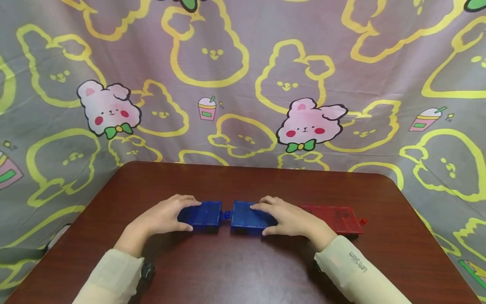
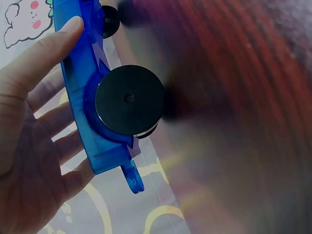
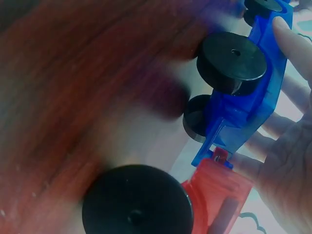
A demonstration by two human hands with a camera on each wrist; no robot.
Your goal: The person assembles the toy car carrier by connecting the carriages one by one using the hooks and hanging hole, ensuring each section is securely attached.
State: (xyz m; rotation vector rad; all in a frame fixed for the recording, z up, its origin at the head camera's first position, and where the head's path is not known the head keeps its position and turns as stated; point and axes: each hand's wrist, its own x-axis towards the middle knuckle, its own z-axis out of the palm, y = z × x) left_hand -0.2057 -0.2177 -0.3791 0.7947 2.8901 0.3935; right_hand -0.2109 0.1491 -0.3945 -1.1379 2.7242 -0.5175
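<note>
Two blue translucent toy wagon bases stand in line on the table. My left hand (image 1: 167,215) grips the left blue wagon (image 1: 209,213), thumb on the near side and fingers on the far side. My right hand (image 1: 290,217) holds the right blue wagon (image 1: 244,215) the same way. A small blue coupling (image 1: 226,215) bridges the gap between them. Behind the right hand lies a red translucent wagon (image 1: 343,217), its front joined to the blue one at a red link (image 3: 220,155). A black wheel (image 2: 129,100) and an end hook (image 2: 134,180) show in the left wrist view.
The wagons are on a dark brown wooden table (image 1: 235,270) with rounded far corners. Behind it hangs a grey-pink curtain (image 1: 243,97) printed with cartoon rabbits. A red hook (image 1: 363,221) sticks out from the red wagon's right end.
</note>
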